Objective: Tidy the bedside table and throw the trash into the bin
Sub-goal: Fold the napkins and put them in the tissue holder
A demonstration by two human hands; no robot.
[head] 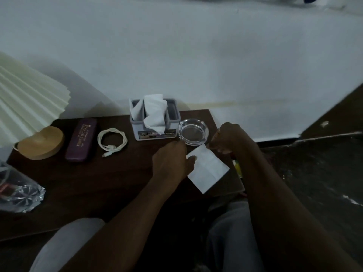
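Note:
A white folded tissue (208,169) lies flat near the right end of the dark wooden bedside table (102,185). My left hand (171,160) rests on the tissue's left edge, thumb on the paper. My right hand (227,138) pinches the tissue's far corner between its fingertips. Just behind the tissue stands a glass ashtray (193,133). Left of the ashtray is a grey tissue box (156,122) with white tissues sticking up. A crinkled clear plastic wrapper (18,191) lies at the table's left front edge.
A coiled white cable (112,141), a purple glasses case (81,138) and a lamp with a wooden base (40,143) and pleated shade (29,99) line the table's back. The white wall is behind. Dark floor lies to the right. My grey-clad knees are below.

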